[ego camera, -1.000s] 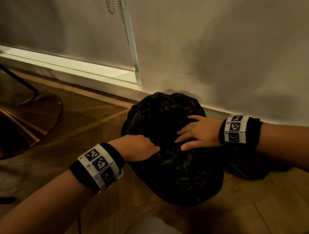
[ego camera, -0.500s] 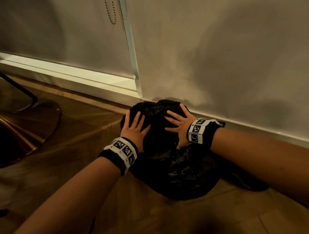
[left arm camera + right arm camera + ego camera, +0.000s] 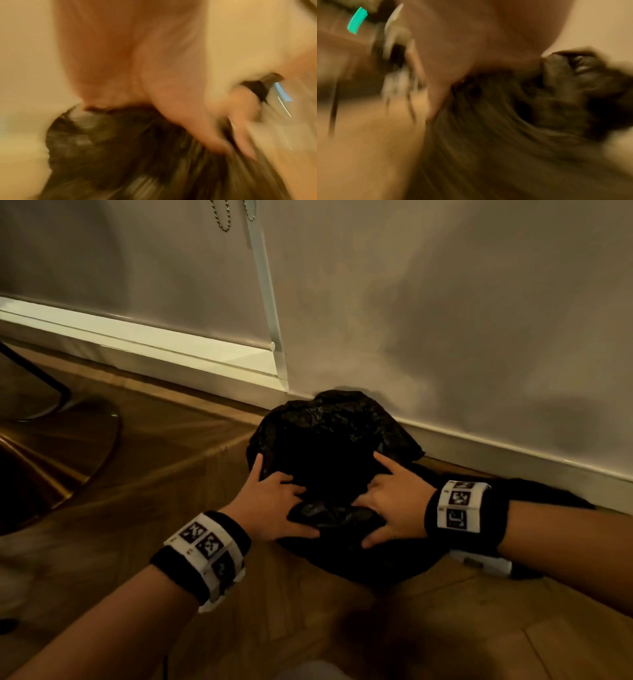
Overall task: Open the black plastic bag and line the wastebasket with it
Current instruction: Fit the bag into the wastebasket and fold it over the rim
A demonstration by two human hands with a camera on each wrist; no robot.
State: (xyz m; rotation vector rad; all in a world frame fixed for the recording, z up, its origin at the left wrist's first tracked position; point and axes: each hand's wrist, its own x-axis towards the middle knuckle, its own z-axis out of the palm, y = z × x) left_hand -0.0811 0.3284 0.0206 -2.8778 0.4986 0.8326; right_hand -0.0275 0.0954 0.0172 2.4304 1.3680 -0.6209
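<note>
A crinkled black plastic bag (image 3: 342, 419) stands draped over a round wastebasket on the wooden floor by the wall; the basket itself is hidden under the plastic, and only a dark hollow shows in the middle. My left hand (image 3: 274, 505) is at the bag's near left side and my right hand (image 3: 394, 501) at its near right. A bunched roll of plastic lies between each thumb and the spread fingers. Both wrist views are blurred: the left shows the bag (image 3: 120, 148) under my palm, the right shows the bag (image 3: 522, 121) below my hand.
A pale wall with a white baseboard (image 3: 513, 450) runs right behind the bag. A round metal chair base (image 3: 61, 460) sits on the floor at the left. A bead chain (image 3: 222, 217) hangs at the top. More black plastic (image 3: 548, 498) trails behind my right forearm.
Both hands slid from the far top of the bag back to its near edge. The puffed top of the bag has sunk into a dark hollow.
</note>
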